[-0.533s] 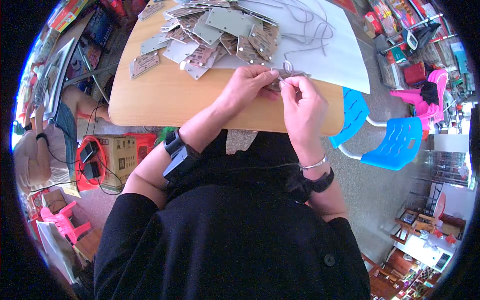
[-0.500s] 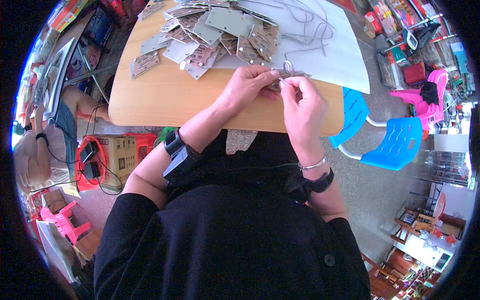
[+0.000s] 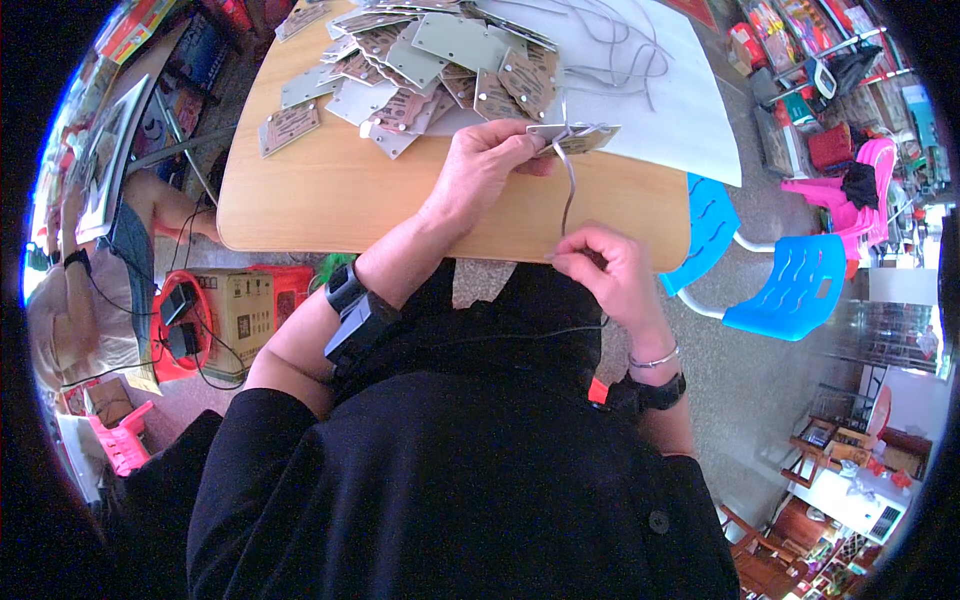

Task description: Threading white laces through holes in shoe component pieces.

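Note:
My left hand (image 3: 478, 165) pinches the left end of a small flat plate (image 3: 598, 138) above the table's near edge. A thin grey cord (image 3: 571, 190) is looped around that plate. From the loop, one length hangs toward my right hand (image 3: 615, 270), which is closed on its lower end near the table edge. Just beyond my hands lies a heap of similar plates (image 3: 440, 45), grey on one side and printed brown on the other, with small holes at the corners. More loose grey cord (image 3: 625, 65) lies in curves to the right of the heap.
The wooden table (image 3: 330, 215) has a rounded near edge, and a white sheet (image 3: 690, 125) covers its right part. Blue chairs (image 3: 785, 290) stand at the right. To the left, another person sits beside a cardboard box (image 3: 240, 310) and a red basin (image 3: 190, 355) with cables.
My right hand has moved away from my left, down toward me, drawing out the cord. The plate in my left hand now shows more fully.

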Tool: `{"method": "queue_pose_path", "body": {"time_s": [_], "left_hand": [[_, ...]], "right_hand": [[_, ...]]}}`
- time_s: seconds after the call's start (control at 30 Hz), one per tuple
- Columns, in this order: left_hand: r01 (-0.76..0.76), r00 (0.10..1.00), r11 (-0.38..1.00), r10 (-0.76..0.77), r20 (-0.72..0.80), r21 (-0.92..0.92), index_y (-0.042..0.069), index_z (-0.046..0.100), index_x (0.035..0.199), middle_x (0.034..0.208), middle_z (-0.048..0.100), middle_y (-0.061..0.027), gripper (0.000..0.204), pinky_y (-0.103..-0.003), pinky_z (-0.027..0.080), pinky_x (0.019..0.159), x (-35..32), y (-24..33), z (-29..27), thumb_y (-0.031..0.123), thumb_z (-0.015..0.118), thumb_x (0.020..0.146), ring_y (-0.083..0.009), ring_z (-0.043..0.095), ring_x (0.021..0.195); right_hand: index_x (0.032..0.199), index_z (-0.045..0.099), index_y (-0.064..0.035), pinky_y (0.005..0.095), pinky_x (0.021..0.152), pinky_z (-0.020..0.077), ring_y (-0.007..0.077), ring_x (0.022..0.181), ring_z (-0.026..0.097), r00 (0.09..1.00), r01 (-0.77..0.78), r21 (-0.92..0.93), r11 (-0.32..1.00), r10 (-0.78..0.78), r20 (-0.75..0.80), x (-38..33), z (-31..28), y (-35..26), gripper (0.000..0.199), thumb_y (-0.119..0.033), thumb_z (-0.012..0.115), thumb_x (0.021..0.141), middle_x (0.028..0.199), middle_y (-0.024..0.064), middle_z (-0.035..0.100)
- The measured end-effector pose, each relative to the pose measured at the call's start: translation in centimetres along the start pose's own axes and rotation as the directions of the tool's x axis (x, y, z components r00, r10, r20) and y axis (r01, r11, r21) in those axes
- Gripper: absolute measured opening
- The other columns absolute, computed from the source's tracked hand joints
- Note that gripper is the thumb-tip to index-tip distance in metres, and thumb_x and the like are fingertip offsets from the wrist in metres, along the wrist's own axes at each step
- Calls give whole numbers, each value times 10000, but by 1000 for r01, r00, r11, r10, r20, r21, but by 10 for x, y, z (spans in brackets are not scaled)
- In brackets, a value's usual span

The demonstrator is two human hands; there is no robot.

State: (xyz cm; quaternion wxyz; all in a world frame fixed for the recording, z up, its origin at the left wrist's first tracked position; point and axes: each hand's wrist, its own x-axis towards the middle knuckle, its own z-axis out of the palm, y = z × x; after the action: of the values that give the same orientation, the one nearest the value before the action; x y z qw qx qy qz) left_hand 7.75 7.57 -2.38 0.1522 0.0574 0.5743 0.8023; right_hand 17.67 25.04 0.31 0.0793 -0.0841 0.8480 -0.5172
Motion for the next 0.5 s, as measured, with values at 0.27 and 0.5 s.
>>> {"method": "queue_pose_path", "body": {"time_s": [0.27,0.5], "left_hand": [[-77,997,997,77,4,8,-17,653,994,843,656,-42,196,-243,474,739,0,0,0,124,563,891,-104,597,777],[-111,994,993,111,10,31,-8,657,1026,842,651,-20,215,-215,456,739,-1,0,0,130,552,899,-71,580,784]], "right_hand": [[804,613,-27,184,613,384,34,674,492,993,-112,268,957,98,63,-20,-17,8,63,-85,623,781,717,-33,565],[804,597,-31,192,597,382,45,660,485,994,-103,339,935,106,9,-16,-13,13,75,-98,613,774,704,-31,548]]}}
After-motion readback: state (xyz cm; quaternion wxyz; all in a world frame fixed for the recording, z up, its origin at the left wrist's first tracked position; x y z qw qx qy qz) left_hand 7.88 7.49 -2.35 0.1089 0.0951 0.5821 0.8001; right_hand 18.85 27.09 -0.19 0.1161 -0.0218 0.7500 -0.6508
